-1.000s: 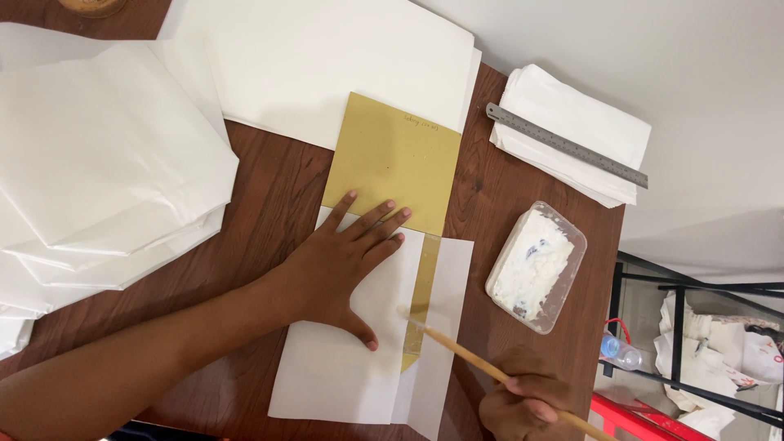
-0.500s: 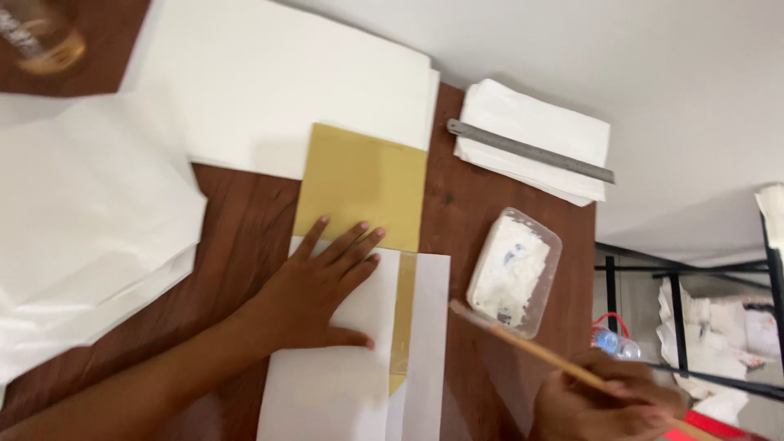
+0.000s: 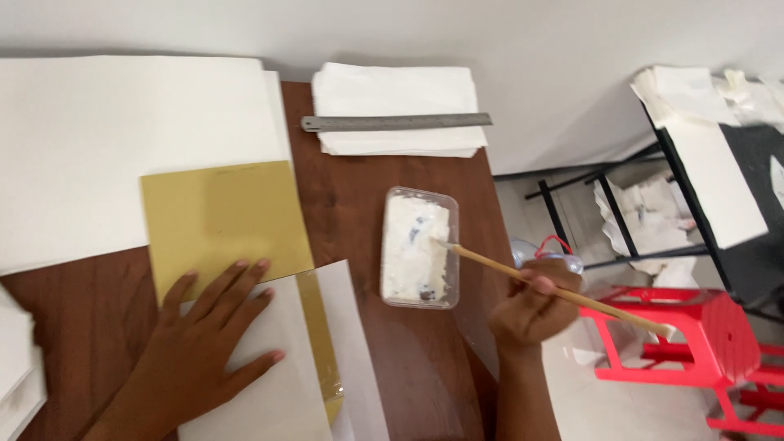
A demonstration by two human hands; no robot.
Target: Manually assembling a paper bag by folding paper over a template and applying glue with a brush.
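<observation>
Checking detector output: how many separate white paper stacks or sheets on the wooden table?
3, maybe more hidden. A large white paper stack at far left, a small white paper stack under the steel ruler, and a white folded sheet under the left hand. A fourth edge shows bottom left.

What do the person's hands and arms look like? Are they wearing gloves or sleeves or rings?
No gloves. Both the left hand and the right hand are bare, and so are the forearms as far as the picture shows; no sleeve reaches into view. I see no rings, watch or bracelet. The fingernails on the left hand are short and plain, with no bright polish that I can make out.
</observation>
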